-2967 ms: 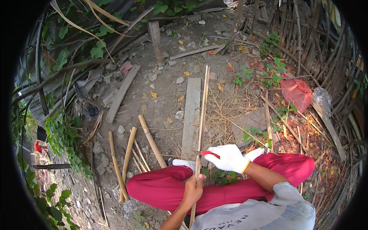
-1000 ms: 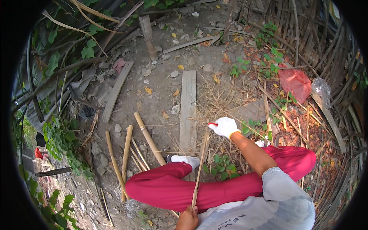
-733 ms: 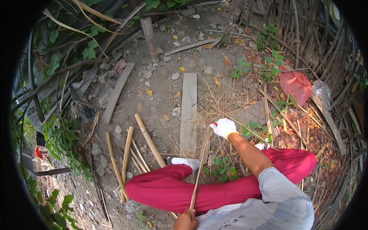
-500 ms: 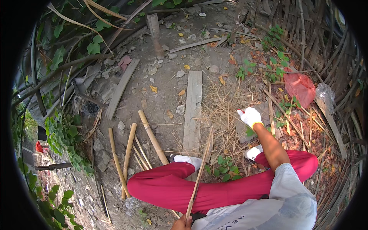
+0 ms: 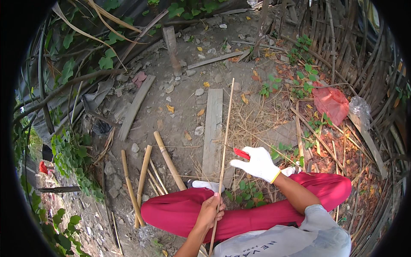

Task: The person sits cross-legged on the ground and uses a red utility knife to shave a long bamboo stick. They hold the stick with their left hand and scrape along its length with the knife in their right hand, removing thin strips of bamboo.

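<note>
My bare left hand (image 5: 210,210) is closed around a long, thin bamboo strip (image 5: 227,124) over my lap. The strip runs from near my shirt away from me, standing well above the ground. In a white work glove, my right hand (image 5: 258,164) grips a red-handled knife (image 5: 242,154) just right of the strip. Its thin dark blade points left toward the strip; whether they touch I cannot tell. The gloved fingers hide part of the handle.
Bamboo poles (image 5: 168,155) lean or lie by my left knee. Grey boards (image 5: 212,132) rest on the dirt, with straw shavings (image 5: 248,124) beside them. A red plastic bag (image 5: 330,102) lies at right near a stick fence (image 5: 359,55). A wooden post (image 5: 172,51) stands farther off.
My left hand has come up from the lower edge, raising the strip farther away from me. My gloved right hand has moved left and nearer, and the knife's red handle now shows clearly.
</note>
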Action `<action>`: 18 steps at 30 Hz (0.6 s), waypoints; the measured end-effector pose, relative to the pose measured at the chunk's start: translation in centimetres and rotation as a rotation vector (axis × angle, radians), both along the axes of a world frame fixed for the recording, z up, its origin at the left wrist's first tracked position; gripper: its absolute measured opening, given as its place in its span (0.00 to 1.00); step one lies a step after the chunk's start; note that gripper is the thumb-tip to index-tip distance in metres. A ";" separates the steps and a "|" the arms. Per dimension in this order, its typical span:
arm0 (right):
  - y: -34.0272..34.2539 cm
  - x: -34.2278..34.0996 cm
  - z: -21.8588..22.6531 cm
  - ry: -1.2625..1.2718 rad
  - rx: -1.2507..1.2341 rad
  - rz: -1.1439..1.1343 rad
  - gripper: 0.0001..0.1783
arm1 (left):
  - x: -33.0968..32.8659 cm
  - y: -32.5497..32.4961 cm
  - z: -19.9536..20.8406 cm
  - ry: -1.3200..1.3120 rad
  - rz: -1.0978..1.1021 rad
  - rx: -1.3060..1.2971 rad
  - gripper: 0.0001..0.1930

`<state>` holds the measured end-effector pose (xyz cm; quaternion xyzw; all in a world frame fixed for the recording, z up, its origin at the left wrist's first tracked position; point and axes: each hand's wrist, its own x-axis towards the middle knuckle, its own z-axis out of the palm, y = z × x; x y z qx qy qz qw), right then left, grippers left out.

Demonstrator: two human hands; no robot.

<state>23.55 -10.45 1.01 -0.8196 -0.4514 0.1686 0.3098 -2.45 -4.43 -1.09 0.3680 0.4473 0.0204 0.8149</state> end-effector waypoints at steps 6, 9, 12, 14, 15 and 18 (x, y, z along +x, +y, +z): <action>1.2 -0.9 -4.0 -0.240 -0.101 0.116 0.26 | 2.7 0.2 -0.5 0.035 0.006 0.147 0.22; 2.3 -1.2 -3.4 -0.226 -0.230 0.149 0.25 | 2.6 -0.4 -2.5 0.144 -0.002 0.529 0.25; 2.9 -1.3 -2.7 -0.220 -0.322 0.168 0.23 | 2.2 -0.7 -3.9 0.242 -0.061 0.944 0.27; 3.0 -1.5 -1.6 -0.202 -0.405 0.195 0.20 | 2.2 -0.8 -4.1 0.284 -0.056 1.048 0.27; 3.1 -1.6 -1.4 -0.193 -0.408 0.200 0.20 | 2.1 -0.8 -4.1 0.267 -0.052 1.042 0.27; 3.2 -1.7 -1.1 -0.186 -0.393 0.206 0.19 | 2.2 -0.6 -4.1 0.222 -0.021 0.903 0.26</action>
